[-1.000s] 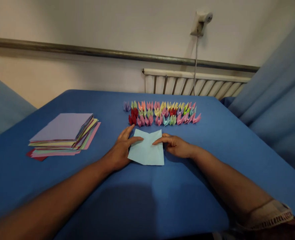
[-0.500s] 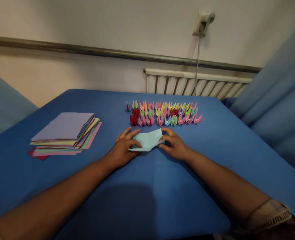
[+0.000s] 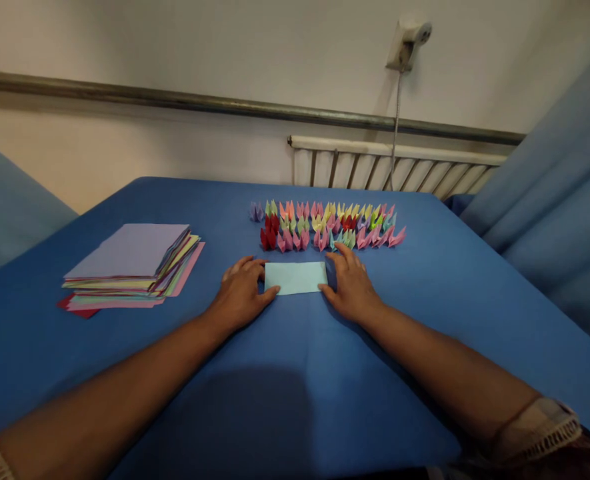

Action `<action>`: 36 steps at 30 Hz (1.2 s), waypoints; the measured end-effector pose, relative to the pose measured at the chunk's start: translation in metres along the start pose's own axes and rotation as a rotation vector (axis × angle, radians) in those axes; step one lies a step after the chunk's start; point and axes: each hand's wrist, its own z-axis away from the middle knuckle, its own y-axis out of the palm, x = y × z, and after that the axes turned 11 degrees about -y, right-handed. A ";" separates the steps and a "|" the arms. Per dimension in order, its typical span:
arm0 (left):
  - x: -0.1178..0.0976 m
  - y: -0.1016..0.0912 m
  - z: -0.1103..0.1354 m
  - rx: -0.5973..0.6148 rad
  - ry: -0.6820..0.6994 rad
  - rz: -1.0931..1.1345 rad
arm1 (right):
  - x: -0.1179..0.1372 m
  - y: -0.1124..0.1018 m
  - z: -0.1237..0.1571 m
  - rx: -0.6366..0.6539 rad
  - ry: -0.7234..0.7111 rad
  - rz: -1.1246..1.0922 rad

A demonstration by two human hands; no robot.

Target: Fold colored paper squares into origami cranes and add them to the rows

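Observation:
A light blue paper sheet point(image 3: 295, 277), folded in half into a flat rectangle, lies on the blue table point(image 3: 295, 373). My left hand point(image 3: 241, 293) rests flat at its left edge, fingers stretched out, thumb touching the lower left corner. My right hand point(image 3: 352, 285) lies flat at its right edge, fingers spread and pointing away from me, thumb against the lower right corner. Neither hand grips the paper. Just behind the paper stand rows of small folded paper figures point(image 3: 327, 227) in many colours.
A stack of coloured paper squares point(image 3: 132, 267), lilac on top, sits at the left of the table. Behind the table are a wall rail point(image 3: 175, 101), a white radiator point(image 3: 399, 163) and a wall socket with a cable point(image 3: 405, 40). Blue cloth hangs at right point(image 3: 555, 187).
The light blue sheet lay open a second ago. Both hands lifted its near edge and folded it over away from me; it now lies flat as a half-size rectangle, hands pressing at its sides.

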 end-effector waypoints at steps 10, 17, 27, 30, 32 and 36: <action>-0.036 0.005 0.020 0.061 0.346 -0.029 | 0.035 0.000 0.004 0.323 -0.337 -0.009; -0.041 0.009 0.024 0.196 0.414 -0.020 | 0.032 0.005 0.005 0.362 -0.375 -0.003; -0.041 0.011 0.028 0.233 0.340 -0.162 | 0.038 0.006 0.005 0.386 -0.266 0.045; -0.041 0.008 0.028 0.251 0.277 -0.211 | 0.038 0.008 0.007 0.373 -0.216 0.077; -0.039 0.006 0.028 0.259 0.227 -0.227 | 0.037 0.008 0.008 0.360 -0.188 0.097; -0.029 0.003 0.028 0.219 0.166 -0.223 | 0.034 0.008 0.012 0.334 -0.119 0.131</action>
